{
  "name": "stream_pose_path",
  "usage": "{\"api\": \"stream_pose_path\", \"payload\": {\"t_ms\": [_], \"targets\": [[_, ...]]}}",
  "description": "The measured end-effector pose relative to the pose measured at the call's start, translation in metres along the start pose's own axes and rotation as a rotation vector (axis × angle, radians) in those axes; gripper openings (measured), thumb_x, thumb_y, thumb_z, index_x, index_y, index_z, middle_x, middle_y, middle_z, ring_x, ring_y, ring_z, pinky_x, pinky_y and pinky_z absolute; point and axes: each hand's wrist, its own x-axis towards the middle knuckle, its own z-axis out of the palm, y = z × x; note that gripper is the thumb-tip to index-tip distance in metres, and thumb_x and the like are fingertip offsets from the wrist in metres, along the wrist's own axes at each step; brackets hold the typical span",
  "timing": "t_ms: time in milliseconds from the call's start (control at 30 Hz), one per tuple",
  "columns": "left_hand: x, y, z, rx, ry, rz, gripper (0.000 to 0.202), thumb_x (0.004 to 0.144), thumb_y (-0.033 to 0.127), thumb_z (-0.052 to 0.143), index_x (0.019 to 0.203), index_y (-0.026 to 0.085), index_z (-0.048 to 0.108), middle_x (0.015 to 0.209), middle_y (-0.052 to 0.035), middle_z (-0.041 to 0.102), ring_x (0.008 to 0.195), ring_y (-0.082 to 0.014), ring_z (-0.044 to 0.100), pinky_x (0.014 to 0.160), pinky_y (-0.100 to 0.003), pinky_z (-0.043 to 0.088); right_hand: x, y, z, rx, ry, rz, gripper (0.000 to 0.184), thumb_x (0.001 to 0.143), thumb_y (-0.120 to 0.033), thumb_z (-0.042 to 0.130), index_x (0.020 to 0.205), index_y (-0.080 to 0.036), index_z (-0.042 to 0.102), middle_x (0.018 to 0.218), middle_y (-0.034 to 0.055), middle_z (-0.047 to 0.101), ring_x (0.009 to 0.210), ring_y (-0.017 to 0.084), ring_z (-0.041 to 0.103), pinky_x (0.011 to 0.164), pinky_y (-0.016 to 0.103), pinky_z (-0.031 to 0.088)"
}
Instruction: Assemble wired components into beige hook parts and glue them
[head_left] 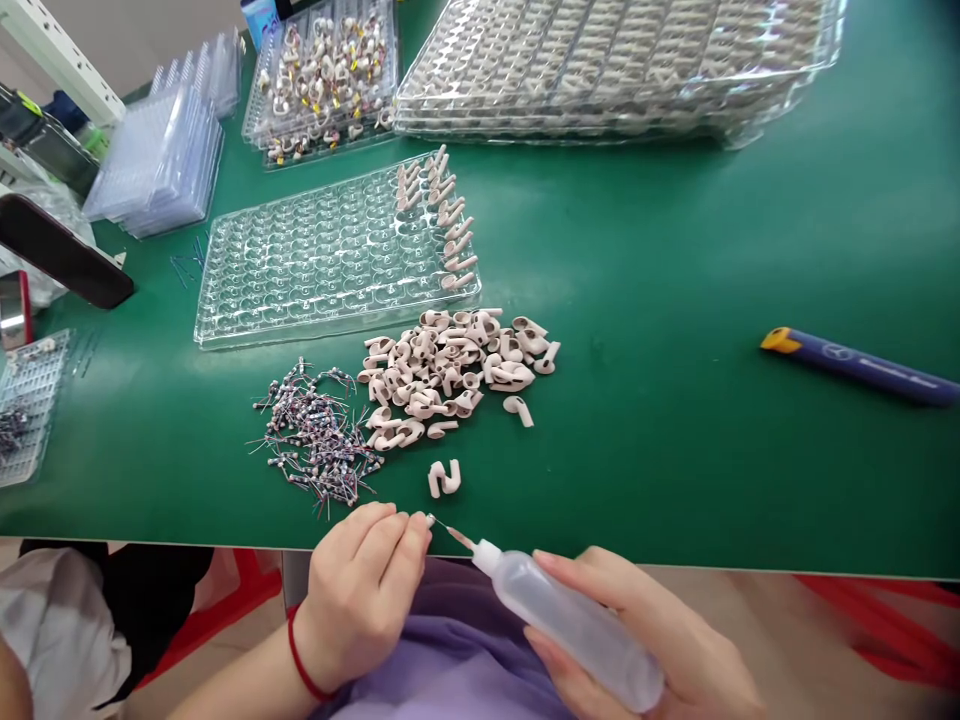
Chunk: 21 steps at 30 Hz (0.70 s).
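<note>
My right hand [637,620] is closed around a translucent needle-tip squeeze bottle [574,625]. The bottle tilts up to the left, and its thin needle ends at or very near a small whitish piece [430,520]. That piece pokes out from the pinched fingers of my left hand [367,575]; most of it is hidden. Just beyond my hands, two pale earbud shells [444,479] lie close together. Farther back is a heap of similar earbud shells [427,370]. Left of it sits a pile of tiny wired components [319,435].
A clear tray [315,250] holds shells along its right end. Behind stand a stack of filled trays [615,75], a tray of wired parts [330,75] and stacked clear trays [161,155]. A blue cutter-like tool [862,365] lies right, a phone [64,250] left.
</note>
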Motion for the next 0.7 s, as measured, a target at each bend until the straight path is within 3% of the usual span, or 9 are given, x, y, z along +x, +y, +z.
{"api": "stream_pose_path", "payload": {"t_ms": [700], "targets": [[0.0025,-0.0004,-0.0005,-0.025,-0.001,-0.009,0.016,0.084,0.003,0.064,0.100,0.006,0.067,0.080,-0.0086,0.074,0.077,-0.0210,0.072,0.074,-0.034,0.064,-0.0054,0.0017,-0.0030,0.113,-0.009,0.084,0.044,0.078,-0.016,0.066,0.121,-0.022,0.058,0.084,0.0042,0.071,0.061,0.017,0.065,0.053,0.027,0.055]]}}
